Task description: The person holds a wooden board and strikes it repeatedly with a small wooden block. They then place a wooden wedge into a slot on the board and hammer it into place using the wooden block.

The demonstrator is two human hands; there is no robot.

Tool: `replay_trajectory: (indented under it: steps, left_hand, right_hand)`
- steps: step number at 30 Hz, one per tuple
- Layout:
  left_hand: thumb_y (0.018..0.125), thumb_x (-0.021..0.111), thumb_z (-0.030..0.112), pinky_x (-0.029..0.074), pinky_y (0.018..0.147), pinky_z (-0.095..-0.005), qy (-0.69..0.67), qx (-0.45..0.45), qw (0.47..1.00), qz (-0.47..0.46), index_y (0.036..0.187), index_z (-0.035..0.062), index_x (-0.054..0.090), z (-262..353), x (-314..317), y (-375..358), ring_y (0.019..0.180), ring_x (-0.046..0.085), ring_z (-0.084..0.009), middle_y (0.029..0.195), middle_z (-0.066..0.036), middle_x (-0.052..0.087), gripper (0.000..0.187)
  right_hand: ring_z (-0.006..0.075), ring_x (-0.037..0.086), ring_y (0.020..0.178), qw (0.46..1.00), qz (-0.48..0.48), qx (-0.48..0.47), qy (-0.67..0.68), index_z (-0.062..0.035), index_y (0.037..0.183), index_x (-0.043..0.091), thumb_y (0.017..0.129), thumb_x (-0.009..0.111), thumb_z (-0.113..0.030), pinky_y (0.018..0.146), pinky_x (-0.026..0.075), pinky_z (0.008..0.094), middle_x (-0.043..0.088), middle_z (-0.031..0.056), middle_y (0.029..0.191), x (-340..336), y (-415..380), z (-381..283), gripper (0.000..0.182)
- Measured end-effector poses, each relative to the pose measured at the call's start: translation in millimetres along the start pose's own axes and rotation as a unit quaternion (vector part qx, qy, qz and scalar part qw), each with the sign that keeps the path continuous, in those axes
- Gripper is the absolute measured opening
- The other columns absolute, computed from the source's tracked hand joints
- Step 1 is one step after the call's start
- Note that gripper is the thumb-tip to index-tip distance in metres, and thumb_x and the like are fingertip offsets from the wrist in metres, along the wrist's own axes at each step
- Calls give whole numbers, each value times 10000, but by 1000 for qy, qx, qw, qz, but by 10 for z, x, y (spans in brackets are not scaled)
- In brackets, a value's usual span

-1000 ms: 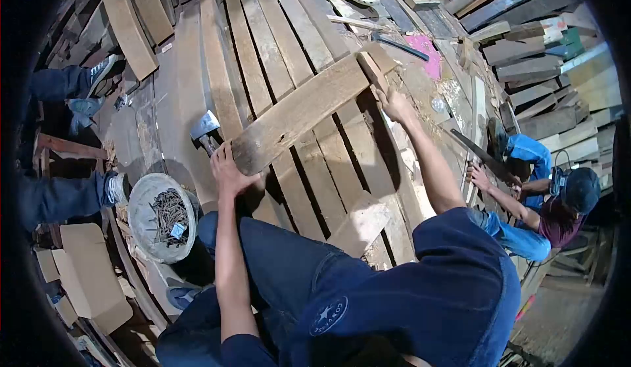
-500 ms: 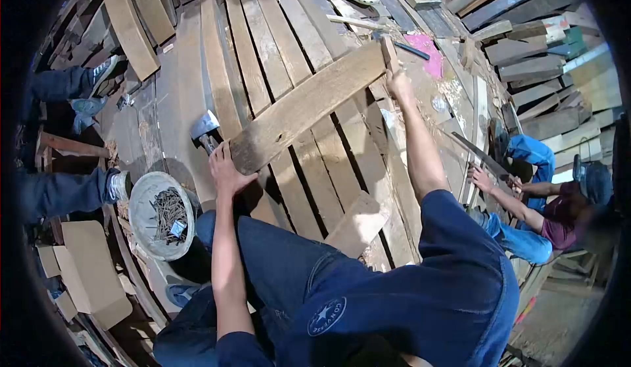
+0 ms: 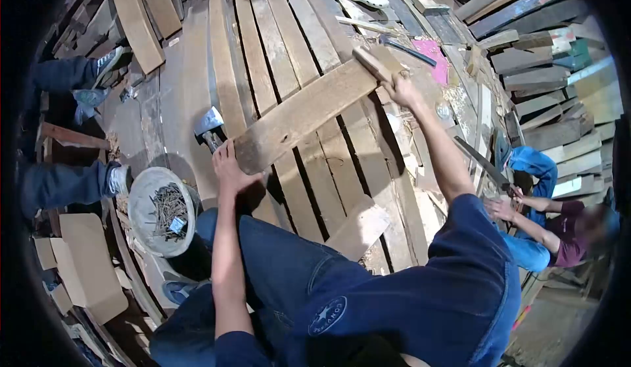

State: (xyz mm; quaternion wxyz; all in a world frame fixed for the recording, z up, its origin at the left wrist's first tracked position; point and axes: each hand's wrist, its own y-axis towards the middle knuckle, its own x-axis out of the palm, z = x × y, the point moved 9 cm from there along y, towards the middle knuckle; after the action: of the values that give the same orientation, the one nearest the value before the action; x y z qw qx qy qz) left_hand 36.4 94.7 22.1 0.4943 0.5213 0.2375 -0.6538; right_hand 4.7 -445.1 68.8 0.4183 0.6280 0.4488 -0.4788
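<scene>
A long weathered plank [image 3: 303,118] lies slanted across a deck of wooden slats [image 3: 263,45]. My left hand [image 3: 228,168] presses on the plank's near end with fingers spread. My right hand [image 3: 402,89] is closed around a short wooden block [image 3: 373,63] at the plank's far end. A hatchet [image 3: 209,125] lies on the slats just beyond my left hand.
A round bowl of nails [image 3: 162,211] sits by my left knee. Cardboard pieces [image 3: 85,262] lie at the lower left. Another person [image 3: 545,229] works with a saw [image 3: 483,163] at the right. Stacked timber [image 3: 545,51] fills the upper right. A person's legs [image 3: 62,183] are at the left.
My right hand swung the wooden block from the plank's far end upward and back down onto it. My left hand stayed on the near end. The person at the right shifted lower.
</scene>
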Motion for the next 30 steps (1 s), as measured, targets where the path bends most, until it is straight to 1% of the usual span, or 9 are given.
replay_trajectory:
  steps: [4, 8, 11, 14, 18, 20, 24, 28, 30]
  left_hand:
    - [448, 945, 505, 325, 1161, -518, 13, -14, 1000, -18, 1491, 94, 405, -37, 60, -1, 1347, 429, -382, 1420, -158, 495, 1244]
    - [458, 948, 483, 328, 1162, -521, -10, -12, 1000, -18, 1489, 97, 403, 4, 4, 5, 1353, 423, -379, 1428, -154, 484, 1229]
    - [435, 927, 569, 339, 1138, -553, 2, -8, 1000, -1, 1468, 77, 442, -25, 31, -39, 1342, 445, -388, 1432, -161, 502, 1242]
    - [432, 920, 542, 341, 1138, -557, -8, -1, 1000, 2, 1474, 71, 436, -54, 51, -15, 1338, 449, -393, 1420, -169, 506, 1241]
    - [426, 932, 486, 344, 1148, -524, -6, -9, 1000, -1, 1473, 83, 432, -50, 13, 20, 1328, 454, -370, 1393, -148, 520, 1229]
    - [427, 938, 475, 345, 1152, -508, -3, -8, 1000, 3, 1468, 91, 436, -43, 24, -3, 1323, 458, -356, 1383, -135, 527, 1218]
    - [442, 928, 497, 344, 1151, -504, -4, -7, 1000, 12, 1457, 82, 452, -17, -11, -11, 1314, 462, -362, 1385, -142, 527, 1195]
    - [431, 926, 496, 349, 1144, -514, -12, -4, 1000, 22, 1458, 69, 451, -62, -2, -11, 1312, 461, -374, 1376, -161, 525, 1209]
    - [440, 926, 448, 352, 1144, -524, -20, -12, 1000, 19, 1459, 69, 446, -39, 12, -24, 1323, 462, -374, 1385, -156, 519, 1188]
  right_hand:
    - [518, 671, 1008, 979, 47, 183, 76, 85, 1136, 624, 986, 560, -452, 888, 551, 564, 671, 386, 1010, 264, 301, 438, 561]
    - [525, 676, 941, 993, -34, -77, 83, 61, 1121, 614, 972, 612, -437, 855, 541, 561, 682, 364, 931, 357, -93, -608, 521]
    - [502, 693, 894, 993, -81, 66, 55, 77, 1095, 617, 978, 599, -427, 797, 555, 566, 687, 353, 894, 205, 10, -452, 518]
    - [523, 687, 866, 978, 76, 161, 108, 101, 1137, 582, 995, 564, -403, 793, 565, 565, 666, 386, 851, 432, 16, -165, 524]
    - [541, 676, 913, 993, -91, -14, 69, 74, 1092, 542, 988, 577, -468, 805, 553, 589, 662, 399, 916, 529, -372, -1059, 553]
    - [532, 681, 922, 996, -65, -44, 50, 69, 1107, 547, 989, 570, -490, 793, 568, 570, 669, 389, 910, 577, -126, -722, 572]
    - [547, 680, 815, 980, 80, 135, 124, 101, 1083, 516, 1021, 532, -430, 683, 558, 611, 666, 378, 820, 493, -121, -375, 535]
    - [567, 661, 904, 991, -116, 24, 59, 89, 1204, 474, 1014, 539, -483, 797, 534, 629, 654, 412, 914, 444, -509, -1144, 606]
    - [530, 681, 917, 999, 1, -5, 34, 78, 1083, 585, 1023, 504, -516, 811, 551, 593, 678, 376, 948, 468, -288, -678, 603]
